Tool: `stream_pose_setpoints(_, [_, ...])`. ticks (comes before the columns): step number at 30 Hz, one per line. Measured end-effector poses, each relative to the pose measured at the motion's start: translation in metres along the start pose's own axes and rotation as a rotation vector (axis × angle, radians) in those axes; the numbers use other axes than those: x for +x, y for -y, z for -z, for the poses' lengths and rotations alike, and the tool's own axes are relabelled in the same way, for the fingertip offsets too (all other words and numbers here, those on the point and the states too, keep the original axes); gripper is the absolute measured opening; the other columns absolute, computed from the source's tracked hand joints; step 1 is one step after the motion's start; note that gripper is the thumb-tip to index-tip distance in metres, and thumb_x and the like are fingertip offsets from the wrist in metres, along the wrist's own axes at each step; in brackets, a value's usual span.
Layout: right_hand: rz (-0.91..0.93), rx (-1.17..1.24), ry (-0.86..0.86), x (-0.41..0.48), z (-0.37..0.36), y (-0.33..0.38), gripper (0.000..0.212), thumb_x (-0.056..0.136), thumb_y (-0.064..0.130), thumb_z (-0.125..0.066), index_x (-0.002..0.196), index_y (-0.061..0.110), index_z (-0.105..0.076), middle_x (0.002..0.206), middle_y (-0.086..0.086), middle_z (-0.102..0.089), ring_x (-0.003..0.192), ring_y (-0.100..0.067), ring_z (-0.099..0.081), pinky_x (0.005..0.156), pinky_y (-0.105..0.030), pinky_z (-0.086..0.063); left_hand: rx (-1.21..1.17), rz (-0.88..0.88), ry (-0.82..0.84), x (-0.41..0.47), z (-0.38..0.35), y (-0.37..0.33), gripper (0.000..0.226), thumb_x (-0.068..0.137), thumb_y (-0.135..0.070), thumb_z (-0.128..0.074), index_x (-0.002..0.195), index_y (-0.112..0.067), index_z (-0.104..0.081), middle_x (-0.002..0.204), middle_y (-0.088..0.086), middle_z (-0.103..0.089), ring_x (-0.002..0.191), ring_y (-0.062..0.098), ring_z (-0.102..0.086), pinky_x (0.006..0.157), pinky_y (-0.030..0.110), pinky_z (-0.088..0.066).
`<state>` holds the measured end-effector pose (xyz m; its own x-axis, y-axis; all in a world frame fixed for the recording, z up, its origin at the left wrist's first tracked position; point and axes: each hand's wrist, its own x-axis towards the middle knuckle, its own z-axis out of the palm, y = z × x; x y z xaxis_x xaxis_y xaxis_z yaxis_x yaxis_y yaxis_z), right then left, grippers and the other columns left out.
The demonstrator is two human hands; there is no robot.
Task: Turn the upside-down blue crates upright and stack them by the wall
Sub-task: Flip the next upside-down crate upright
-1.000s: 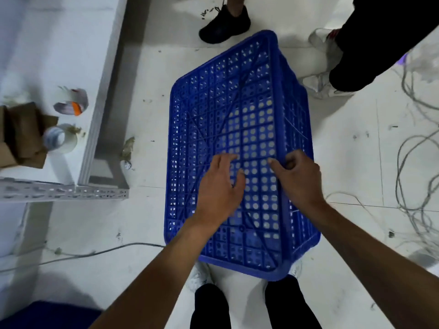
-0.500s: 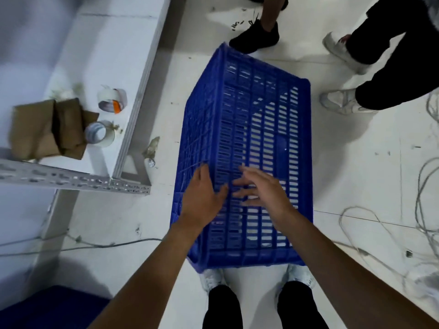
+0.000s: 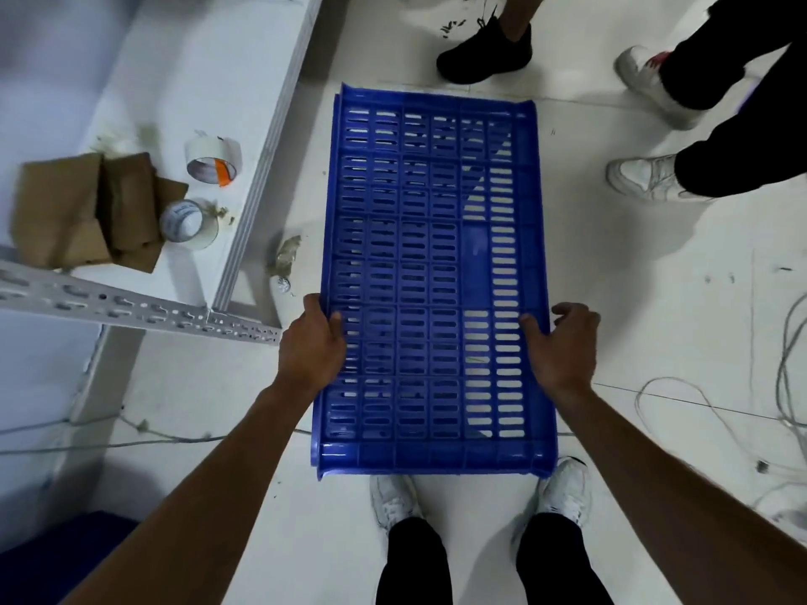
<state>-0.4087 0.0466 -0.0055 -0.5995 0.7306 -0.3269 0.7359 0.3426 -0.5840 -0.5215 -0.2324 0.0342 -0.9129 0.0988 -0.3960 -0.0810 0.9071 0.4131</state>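
A blue slotted crate (image 3: 432,264) is tipped on its side on the white floor, one long slotted wall facing up at me, its near end just past my shoes. My left hand (image 3: 312,347) grips the crate's left edge, thumb on the upper face and fingers wrapped under. My right hand (image 3: 561,347) straddles the right edge, thumb on the face and fingers curled over the outside. The crate's open top and its bottom are hidden from this angle.
A white metal shelf (image 3: 131,301) at left carries two tape rolls (image 3: 212,160) and crumpled cardboard (image 3: 87,211). Two bystanders' feet, a black shoe (image 3: 484,52) and white shoes (image 3: 642,179), stand beyond the crate. Loose cables (image 3: 742,412) lie right; something blue (image 3: 61,543) at bottom left.
The crate has rolled from bottom-up onto its side, so a slotted wall now faces up. Both hands slid from the middle of the face out to the left and right edges.
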Motion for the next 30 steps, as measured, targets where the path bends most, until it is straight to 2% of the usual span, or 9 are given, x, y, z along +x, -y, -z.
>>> stream_pose_setpoints(3, [-0.068, 0.030, 0.148, 0.015, 0.000, 0.001, 0.065, 0.089, 0.061, -0.053, 0.129, 0.010, -0.052, 0.126, -0.010, -0.055, 0.108, -0.029, -0.059, 0.091, -0.045, -0.053, 0.034, 0.058, 0.055, 0.003, -0.006, 0.007, 0.033, 0.105, -0.029, -0.041, 0.127, -0.005, -0.043, 0.110, 0.023, -0.066, 0.094, 0.043, -0.065, 0.080, 0.048, -0.053])
stream_pose_setpoints(5, [-0.168, 0.069, 0.287, 0.021, 0.000, 0.001, 0.068, 0.094, 0.061, -0.045, 0.137, 0.009, -0.048, 0.130, -0.010, -0.057, 0.113, -0.031, -0.058, 0.097, -0.045, -0.049, 0.023, 0.092, 0.103, 0.003, -0.012, 0.009, 0.034, 0.104, -0.030, -0.042, 0.126, -0.005, -0.043, 0.110, 0.023, -0.066, 0.094, 0.042, -0.064, 0.079, 0.047, -0.053])
stream_pose_setpoints(7, [-0.206, 0.092, 0.328, 0.028, 0.002, -0.005, 0.067, 0.095, 0.062, -0.041, 0.132, 0.008, -0.052, 0.125, -0.013, -0.061, 0.107, -0.031, -0.060, 0.095, -0.046, -0.051, -0.001, 0.105, 0.137, 0.000, -0.020, 0.007, 0.033, 0.104, -0.031, -0.043, 0.125, -0.005, -0.043, 0.109, 0.022, -0.066, 0.093, 0.042, -0.064, 0.078, 0.047, -0.053])
stream_pose_setpoints(11, [-0.226, 0.102, 0.330, 0.036, 0.012, -0.016, 0.063, 0.093, 0.064, -0.039, 0.123, 0.011, -0.056, 0.113, -0.011, -0.066, 0.097, -0.030, -0.063, 0.089, -0.045, -0.053, -0.026, 0.113, 0.180, -0.005, -0.036, -0.002, 0.031, 0.104, -0.030, -0.043, 0.123, -0.006, -0.043, 0.109, 0.021, -0.066, 0.091, 0.040, -0.065, 0.076, 0.044, -0.052])
stream_pose_setpoints(15, [-0.230, 0.109, 0.327, 0.037, 0.023, -0.020, 0.058, 0.099, 0.055, -0.039, 0.131, 0.008, -0.049, 0.119, -0.009, -0.060, 0.100, -0.027, -0.058, 0.089, -0.040, -0.049, -0.030, 0.127, 0.216, -0.003, -0.044, -0.016, 0.031, 0.105, -0.028, -0.041, 0.127, -0.007, -0.041, 0.115, 0.019, -0.065, 0.091, 0.035, -0.063, 0.073, 0.039, -0.047])
stream_pose_setpoints(18, [-0.224, 0.093, 0.341, 0.039, 0.028, -0.025, 0.056, 0.101, 0.051, -0.038, 0.133, 0.005, -0.045, 0.121, -0.014, -0.058, 0.096, -0.026, -0.054, 0.085, -0.037, -0.046, -0.002, 0.125, 0.228, -0.001, -0.043, -0.027, 0.033, 0.105, -0.028, -0.040, 0.132, -0.009, -0.041, 0.121, 0.017, -0.064, 0.099, 0.035, -0.065, 0.076, 0.040, -0.048])
stream_pose_setpoints(21, [-0.201, 0.075, 0.338, 0.042, 0.033, -0.026, 0.055, 0.100, 0.052, -0.039, 0.128, 0.005, -0.048, 0.119, -0.016, -0.060, 0.094, -0.027, -0.055, 0.083, -0.037, -0.047, 0.047, 0.118, 0.263, 0.001, -0.042, -0.035, 0.034, 0.102, -0.023, -0.042, 0.134, -0.011, -0.040, 0.121, 0.016, -0.065, 0.100, 0.036, -0.064, 0.080, 0.040, -0.048])
stream_pose_setpoints(26, [-0.177, 0.019, 0.267, 0.045, 0.052, -0.034, 0.048, 0.099, 0.055, -0.037, 0.109, 0.009, -0.047, 0.107, -0.018, -0.062, 0.090, -0.032, -0.058, 0.083, -0.046, -0.051, 0.061, 0.102, 0.306, -0.006, -0.049, -0.056, 0.037, 0.100, -0.018, -0.047, 0.135, -0.013, -0.039, 0.117, 0.014, -0.066, 0.092, 0.031, -0.063, 0.075, 0.037, -0.049])
stream_pose_setpoints(30, [-0.161, 0.025, 0.179, 0.045, 0.073, -0.043, 0.054, 0.099, 0.056, -0.039, 0.113, 0.005, -0.051, 0.099, -0.012, -0.060, 0.092, -0.033, -0.061, 0.083, -0.045, -0.051, 0.001, 0.100, 0.257, -0.013, -0.062, -0.076, 0.031, 0.098, -0.013, -0.047, 0.128, -0.010, -0.045, 0.114, 0.012, -0.066, 0.091, 0.030, -0.064, 0.075, 0.037, -0.051])
